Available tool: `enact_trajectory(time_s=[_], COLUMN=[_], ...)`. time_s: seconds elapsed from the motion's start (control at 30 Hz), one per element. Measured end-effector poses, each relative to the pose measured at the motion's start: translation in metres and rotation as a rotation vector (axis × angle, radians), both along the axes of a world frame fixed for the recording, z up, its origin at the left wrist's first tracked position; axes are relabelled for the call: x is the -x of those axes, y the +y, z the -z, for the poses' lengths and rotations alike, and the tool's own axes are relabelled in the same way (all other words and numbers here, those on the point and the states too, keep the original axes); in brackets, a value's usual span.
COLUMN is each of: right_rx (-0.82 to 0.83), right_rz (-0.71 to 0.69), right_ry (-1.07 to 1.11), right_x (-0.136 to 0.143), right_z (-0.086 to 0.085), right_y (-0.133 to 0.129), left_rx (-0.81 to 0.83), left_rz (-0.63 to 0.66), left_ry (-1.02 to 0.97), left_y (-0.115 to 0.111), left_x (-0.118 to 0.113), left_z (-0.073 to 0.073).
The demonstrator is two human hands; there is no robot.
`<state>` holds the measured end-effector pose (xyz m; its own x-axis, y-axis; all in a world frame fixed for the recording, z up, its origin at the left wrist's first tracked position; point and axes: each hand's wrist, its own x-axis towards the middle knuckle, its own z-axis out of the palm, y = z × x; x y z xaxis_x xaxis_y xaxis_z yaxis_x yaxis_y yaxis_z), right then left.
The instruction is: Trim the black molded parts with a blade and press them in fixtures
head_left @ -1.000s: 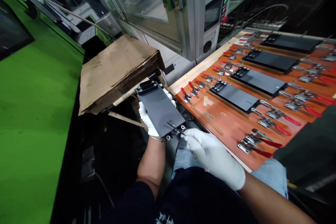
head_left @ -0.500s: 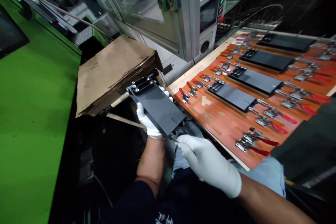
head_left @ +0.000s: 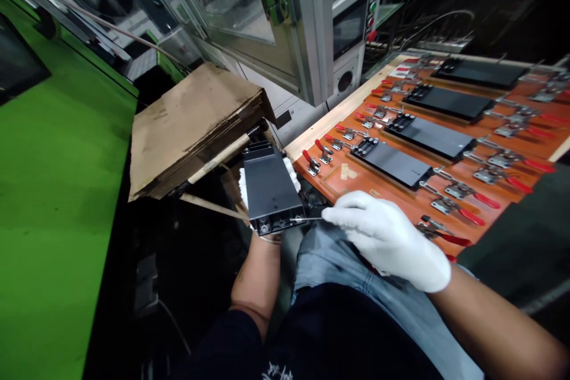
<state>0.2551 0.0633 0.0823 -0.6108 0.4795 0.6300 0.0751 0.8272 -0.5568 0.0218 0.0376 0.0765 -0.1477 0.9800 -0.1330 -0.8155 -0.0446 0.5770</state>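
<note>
A green machine panel is seen at nine o'clock, a worn cardboard box beside it. A black plate is gripped from beneath by the gloved left hand; a thin tool is pinched in the closed right hand. At three o'clock, more plates lie clamped on an orange fixture board.

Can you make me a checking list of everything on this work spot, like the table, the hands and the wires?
Surface: orange fixture board with a pale wooden edge.
Job's things: black plastic panel; thin metal tool at its near end.
Clutter: four black panels in a row on the board, among red-handled toggle clamps; worn cardboard stack.
Grippers: left hand, gloved, holds the panel; right hand, gloved, holds the tool.
Cables: wires behind the board.
Surroundings: green machine; control cabinet.
</note>
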Motion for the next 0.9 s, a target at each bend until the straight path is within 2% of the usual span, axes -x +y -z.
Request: enact_trajectory(time_s=[0.1,0.27,0.43,0.5,0.6,0.8,0.9], right_rx=[-0.02,-0.046,0.047,0.035,-0.008,0.035,0.079], right_rz=[-0.002,-0.056,-0.091,-0.074,-0.073,-0.049,-0.111], right_ry=[-0.038,-0.137,-0.142,-0.133,-0.182,-0.201,-0.182], right_x=[0.001,0.001,0.003,0.006,0.009,0.02,0.022], right_z=[-0.002,0.003,0.001,0.001,0.001,0.003,0.009], right_y=[0.008,0.01,0.01,0.01,0.011,0.005,0.001], left_rx=[0.09,0.144,0.172,0.169,0.187,0.216,0.249], left_rz=[0.042,0.012,0.055,0.063,0.044,-0.042,-0.031], left_ry=[0.022,-0.064,-0.141,-0.133,-0.11,-0.048,-0.086], left_y=[0.003,0.009,0.012,0.012,0.012,0.013,0.012], left_x=[-0.004,-0.011,-0.017,-0.02,-0.023,-0.031,-0.032], left_z=[0.002,-0.001,0.003,0.006,0.011,0.016,0.017])
